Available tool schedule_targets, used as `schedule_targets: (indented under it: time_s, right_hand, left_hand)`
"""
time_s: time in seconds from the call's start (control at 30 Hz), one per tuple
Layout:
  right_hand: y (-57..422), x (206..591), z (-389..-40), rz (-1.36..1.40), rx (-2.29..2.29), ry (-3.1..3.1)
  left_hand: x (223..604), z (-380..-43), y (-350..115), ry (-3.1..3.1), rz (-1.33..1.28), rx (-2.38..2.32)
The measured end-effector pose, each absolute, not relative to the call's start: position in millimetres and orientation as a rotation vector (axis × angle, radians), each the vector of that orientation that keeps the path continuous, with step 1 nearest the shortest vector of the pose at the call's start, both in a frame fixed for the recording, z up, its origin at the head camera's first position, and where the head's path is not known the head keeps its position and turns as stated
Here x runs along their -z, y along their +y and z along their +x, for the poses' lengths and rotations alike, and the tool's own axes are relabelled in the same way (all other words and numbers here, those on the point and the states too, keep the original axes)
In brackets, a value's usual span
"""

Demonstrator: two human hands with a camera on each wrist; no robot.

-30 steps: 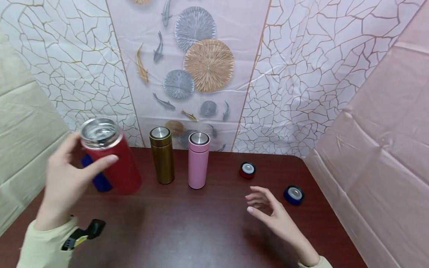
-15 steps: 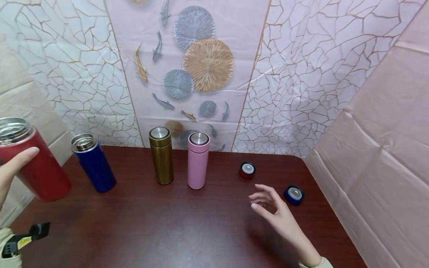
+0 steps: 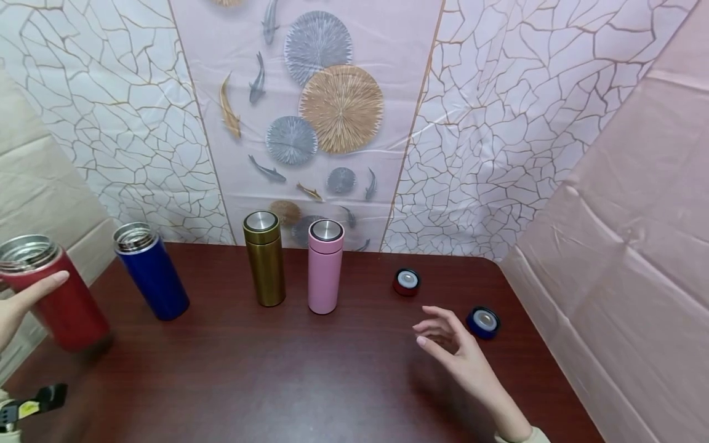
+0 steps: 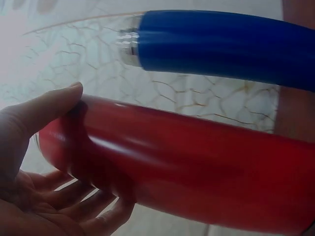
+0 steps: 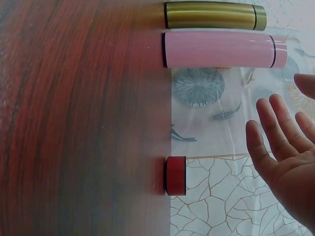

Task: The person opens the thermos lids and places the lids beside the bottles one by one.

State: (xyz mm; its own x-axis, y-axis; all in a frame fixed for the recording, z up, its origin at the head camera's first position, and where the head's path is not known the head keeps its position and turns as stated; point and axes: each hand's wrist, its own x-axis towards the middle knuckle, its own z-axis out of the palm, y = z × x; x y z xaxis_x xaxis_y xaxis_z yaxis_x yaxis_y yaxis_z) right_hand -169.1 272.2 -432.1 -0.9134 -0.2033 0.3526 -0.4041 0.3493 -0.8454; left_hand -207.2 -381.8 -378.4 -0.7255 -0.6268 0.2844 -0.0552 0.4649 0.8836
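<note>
At the left edge of the head view my left hand (image 3: 19, 307) grips a red thermos (image 3: 69, 311) whose steel mouth is uncovered. In the left wrist view the thumb lies along one side of the red thermos (image 4: 172, 157) and the fingers curve round the other. A lidless blue thermos (image 3: 152, 274) stands just to its right. My right hand (image 3: 460, 360) hovers over the table with relaxed fingers, holding nothing. Nearest to it are an upturned blue lid (image 3: 484, 323) and, farther back, an upturned red lid (image 3: 407, 282).
A gold thermos (image 3: 264, 261) and a pink thermos (image 3: 324, 271), both with lids on, stand upright at the back middle. The dark red wooden table (image 3: 288, 375) meets a patterned cloth wall (image 3: 454, 184) behind and plain cloth (image 3: 620, 295) on the right.
My left hand has carried the red thermos leftward past the blue thermos, then lowered it toward the table, uncovering the blue thermos to view. The right hand has barely moved.
</note>
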Motion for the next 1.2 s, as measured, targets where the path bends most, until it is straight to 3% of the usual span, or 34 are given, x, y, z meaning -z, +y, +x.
schedule_targets:
  time_s: [0.47,1.2]
  right_hand:
    - [270.7,434.0,-170.9,0.553,-1.579,-2.435]
    - [271.4,435.0,-171.3,0.499,-1.619,-2.407]
  left_hand:
    - [392.8,-221.3,-376.4,-2.124,0.808,1.349]
    - [395.5,-250.9,-365.7,-2.226,0.602,1.388]
